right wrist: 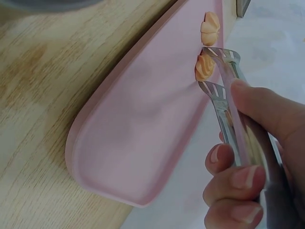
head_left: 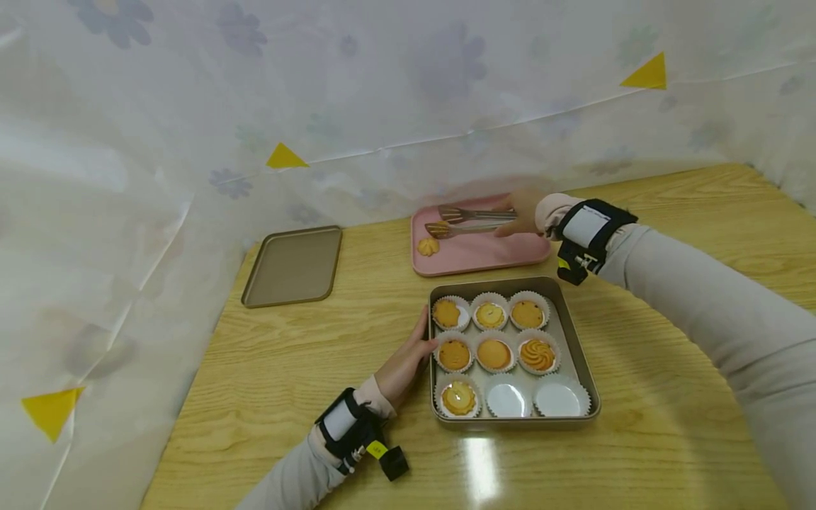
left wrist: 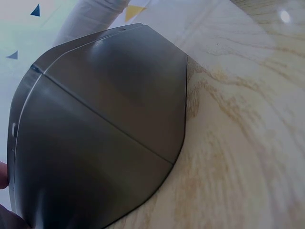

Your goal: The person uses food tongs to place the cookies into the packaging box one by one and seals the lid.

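Observation:
My right hand (right wrist: 238,162) holds metal tongs (right wrist: 228,109) over the pink tray (head_left: 472,262). The slotted ends of the tongs stand apart on either side of a swirled cookie (right wrist: 205,67). Another cookie (head_left: 428,246) lies beside it at the tray's left end. My left hand (head_left: 406,361) rests against the left side of a square metal tin (head_left: 576,340), thumb at the rim and fingers along the outer wall. Inside the tin are white paper cups; several hold one cookie each, and two in the near row, such as the right one (head_left: 562,397), are empty.
A shallow brown-grey lid or tray (head_left: 293,268) lies at the back left of the wooden table (head_left: 274,382). A flower-patterned sheet (head_left: 382,85) with yellow triangles hangs behind the table. The tin stands just in front of the pink tray.

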The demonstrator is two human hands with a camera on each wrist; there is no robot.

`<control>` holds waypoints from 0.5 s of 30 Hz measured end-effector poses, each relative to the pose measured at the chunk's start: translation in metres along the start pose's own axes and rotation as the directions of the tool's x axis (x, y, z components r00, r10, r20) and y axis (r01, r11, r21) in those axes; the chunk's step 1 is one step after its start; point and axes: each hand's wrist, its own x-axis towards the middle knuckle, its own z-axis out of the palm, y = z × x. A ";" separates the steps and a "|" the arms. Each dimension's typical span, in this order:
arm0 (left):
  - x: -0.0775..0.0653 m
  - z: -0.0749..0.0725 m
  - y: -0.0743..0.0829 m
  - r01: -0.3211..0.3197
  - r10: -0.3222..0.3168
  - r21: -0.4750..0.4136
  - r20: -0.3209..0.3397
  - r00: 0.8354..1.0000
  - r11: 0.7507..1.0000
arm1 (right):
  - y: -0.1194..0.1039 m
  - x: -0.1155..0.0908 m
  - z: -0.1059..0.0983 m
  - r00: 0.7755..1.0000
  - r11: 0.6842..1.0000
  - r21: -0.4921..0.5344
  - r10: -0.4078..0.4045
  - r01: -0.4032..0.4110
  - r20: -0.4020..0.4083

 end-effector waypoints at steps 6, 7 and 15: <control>-0.001 0.000 0.000 0.005 -0.004 0.016 -0.007 1.000 1.000 | 0.062 0.047 0.030 0.995 0.995 0.031 -0.095 0.095 -0.008; -0.001 0.001 0.000 0.007 -0.007 0.015 -0.007 1.000 1.000 | 0.061 0.047 0.030 0.996 0.996 0.026 -0.088 0.088 -0.009; -0.001 0.001 0.000 0.009 -0.009 -0.004 -0.001 1.000 1.000 | 0.046 0.038 0.026 0.998 0.997 -0.051 -0.057 0.056 -0.026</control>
